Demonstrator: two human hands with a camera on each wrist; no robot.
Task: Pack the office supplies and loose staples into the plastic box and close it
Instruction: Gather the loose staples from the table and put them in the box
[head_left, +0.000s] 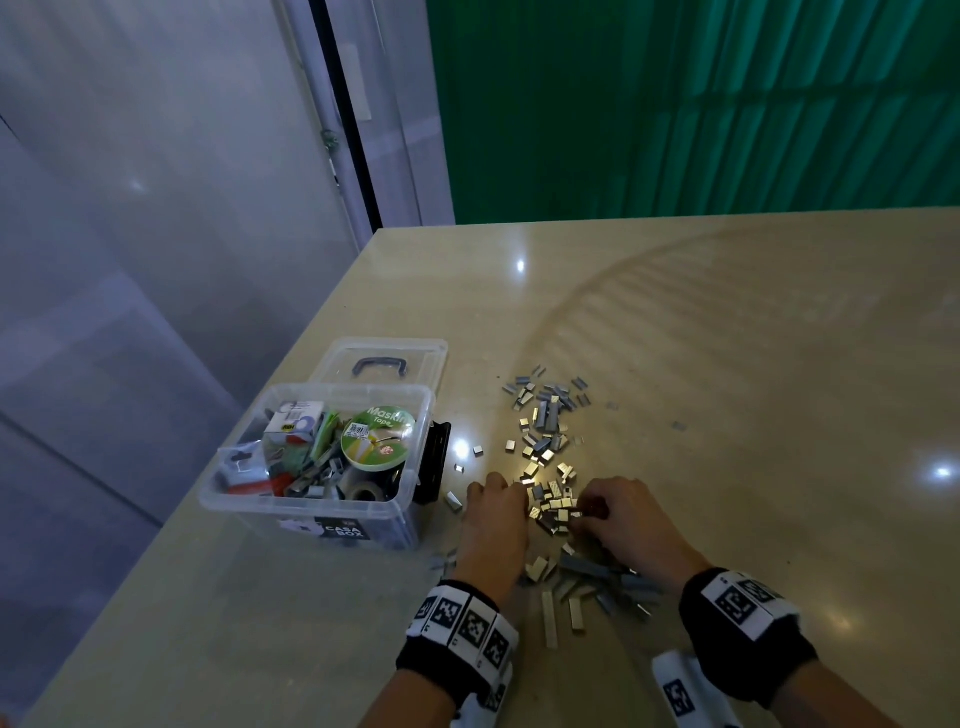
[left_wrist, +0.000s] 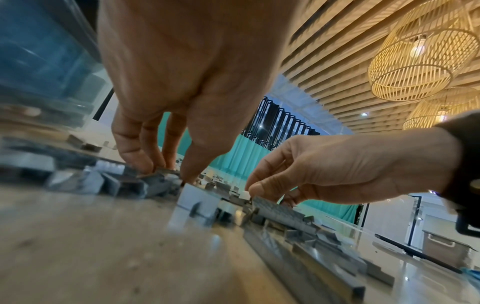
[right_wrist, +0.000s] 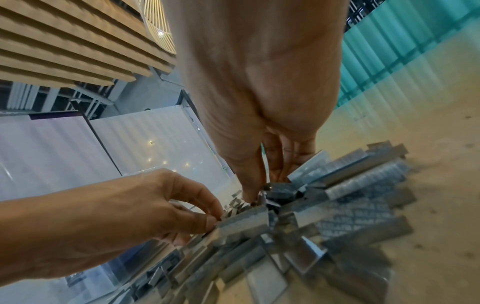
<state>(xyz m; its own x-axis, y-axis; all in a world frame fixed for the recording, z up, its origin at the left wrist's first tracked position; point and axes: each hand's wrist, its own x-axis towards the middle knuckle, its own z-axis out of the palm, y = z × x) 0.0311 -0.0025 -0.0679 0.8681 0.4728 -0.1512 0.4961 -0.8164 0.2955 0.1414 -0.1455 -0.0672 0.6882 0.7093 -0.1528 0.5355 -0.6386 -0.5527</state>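
Observation:
A clear plastic box (head_left: 260, 506) stands open at the table's left edge, its lid (head_left: 434, 353) hinged back behind it. Inside lie a green masking tape roll (head_left: 378, 439) and several other supplies. Loose staples (head_left: 545, 421) are strewn to the right of the box in strips and short pieces. Both hands are down in the near part of the pile. My left hand (head_left: 519, 493) pinches staples (left_wrist: 161, 181) between thumb and fingertips. My right hand (head_left: 584, 512) pinches a staple strip (left_wrist: 275, 207) close beside it. The right wrist view shows my right fingertips (right_wrist: 249, 195) down among the staple strips (right_wrist: 358, 181).
A black clip part (head_left: 434, 465) sticks out on the box's right side, near my left hand. The beige table (head_left: 727, 338) runs far to the right and back. Its left edge lies just past the box. A green curtain (head_left: 675, 104) hangs behind.

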